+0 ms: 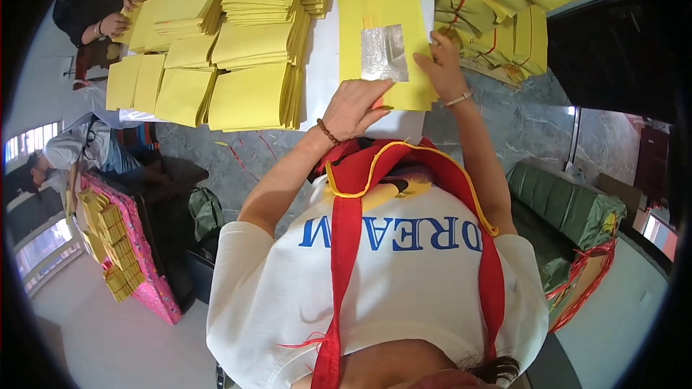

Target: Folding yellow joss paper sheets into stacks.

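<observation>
A yellow paper sheet (351, 36) with a silver foil rectangle (383, 54) lies in front of me, with more yellow paper apparently beneath it. My left hand (353, 108), a beaded bracelet on its wrist, is closed at the sheet's lower left edge, the fingers together on top below the foil. An orange patch shows between thumb and fingers. At the right edge is my right hand (445, 68), thumb over the paper and fingers spread, wearing a pale bracelet. To the left stand several stacks of folded yellow paper (249, 97).
The white tabletop (321, 86) shows between stacks and sheet. Yellow bundles tied with red string (497, 36) lie at right. Another person's hands (115, 25) touch paper at far left. A second person sits by a pink-covered table (155, 274). Green wrapped bundles (569, 198) stand right of me.
</observation>
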The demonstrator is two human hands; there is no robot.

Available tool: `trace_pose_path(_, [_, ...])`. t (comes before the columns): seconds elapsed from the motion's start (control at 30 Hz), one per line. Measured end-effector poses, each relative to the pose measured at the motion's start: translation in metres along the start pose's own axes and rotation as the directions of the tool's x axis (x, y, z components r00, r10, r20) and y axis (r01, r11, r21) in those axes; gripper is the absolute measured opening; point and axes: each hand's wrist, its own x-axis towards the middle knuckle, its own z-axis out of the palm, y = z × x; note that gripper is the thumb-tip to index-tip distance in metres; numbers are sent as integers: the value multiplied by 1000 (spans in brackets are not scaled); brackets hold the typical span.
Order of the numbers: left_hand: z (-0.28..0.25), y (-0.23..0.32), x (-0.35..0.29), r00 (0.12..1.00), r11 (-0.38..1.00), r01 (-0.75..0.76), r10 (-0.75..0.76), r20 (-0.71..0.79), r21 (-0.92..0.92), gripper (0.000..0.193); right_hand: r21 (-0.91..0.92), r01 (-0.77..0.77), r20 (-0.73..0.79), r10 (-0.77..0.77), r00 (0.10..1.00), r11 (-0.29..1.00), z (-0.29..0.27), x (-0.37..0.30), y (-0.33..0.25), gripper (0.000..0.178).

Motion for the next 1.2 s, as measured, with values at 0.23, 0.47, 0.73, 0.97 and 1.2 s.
trace_pose_path(0.23, [-62,-1,60,823,951,-16,189,-536,310,82,-322,70,259,17,966,944,-90,24,-131,19])
trace_pose_path(0.47, [-57,-29,72,773,875,72,-353,-527,-479,80,-329,126,355,0,935,936,-84,3,-111,20])
trace_pose_path(0.73, [-59,-23,63,729,532,-7,-577,-369,-846,18,427,-224,113,194,974,876,-99,-26,-75,31])
trace_pose_path(0.97, [-53,-23,57,744,501,-63,-553,-375,-863,26,607,-349,109,360,926,714,-70,-43,-21,36])
trace_pose_path(1.2, [-39,-7,43,767,606,21,-520,-375,-795,49,760,-271,39,374,927,592,-54,-53,-38,36])
